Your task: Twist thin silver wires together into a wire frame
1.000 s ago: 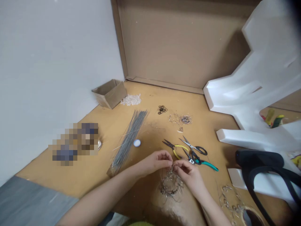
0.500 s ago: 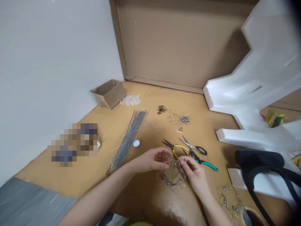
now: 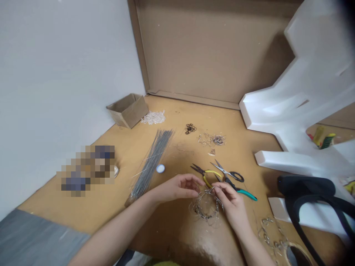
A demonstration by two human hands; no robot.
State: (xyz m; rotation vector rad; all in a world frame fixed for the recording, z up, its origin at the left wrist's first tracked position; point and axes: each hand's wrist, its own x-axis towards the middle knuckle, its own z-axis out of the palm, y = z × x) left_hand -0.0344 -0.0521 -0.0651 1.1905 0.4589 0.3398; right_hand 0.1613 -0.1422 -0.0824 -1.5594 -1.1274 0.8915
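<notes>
A ring of thin twisted wire (image 3: 208, 216), with loose ends sticking out all round, is held just above the table in front of me. My right hand (image 3: 229, 199) pinches its upper right edge between thumb and fingertips. At the upper left of the ring is my left hand (image 3: 184, 188), its fingers curved and its thumb apart from them. The thumb tip lies close to the wire; whether it touches I cannot tell. Just beyond my hands lie yellow-handled pliers (image 3: 212, 173), black-handled scissors (image 3: 231, 174) and a teal-handled tool (image 3: 246, 194), partly overlapping.
A bundle of straight grey wires (image 3: 152, 162) lies left, beside a small white-and-blue disc (image 3: 160, 168). Farther back are a cardboard box (image 3: 129, 111), clear beads (image 3: 154, 117), black rings (image 3: 190, 128) and tangled wire (image 3: 218, 140). White foam (image 3: 277, 159) and a black strap (image 3: 305, 184) flank the right.
The wire ring has shifted slightly right and turned a little in my right hand. My left hand has stayed almost in place. Things on the table have not moved.
</notes>
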